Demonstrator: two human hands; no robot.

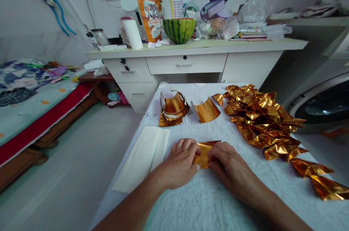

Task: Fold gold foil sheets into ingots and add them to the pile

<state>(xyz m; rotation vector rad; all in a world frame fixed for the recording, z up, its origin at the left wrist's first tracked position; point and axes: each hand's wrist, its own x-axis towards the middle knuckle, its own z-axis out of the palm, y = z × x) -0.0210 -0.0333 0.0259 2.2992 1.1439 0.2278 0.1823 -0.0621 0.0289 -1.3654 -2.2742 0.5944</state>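
Note:
Between my two hands, a sheet of gold foil paper [203,155] lies on the white table cover. My left hand [183,162] grips its left edge with curled fingers and thumb. On the right side of the sheet, my right hand [227,162] pinches the edge with bent fingers. Beyond them is a curled stack of gold foil paper [174,109], and beside it a single curved foil sheet [207,110]. A heap of folded gold foil pieces [261,118] spreads along the table's right side, trailing toward the near right corner.
White paper sheets [140,158] lie left of my hands. Behind the table stands a white desk [188,64] bearing a half watermelon [179,30], an orange snack bag [149,16] and a paper roll [132,34]. A bed [38,114] is at left, a washing machine [321,89] at right.

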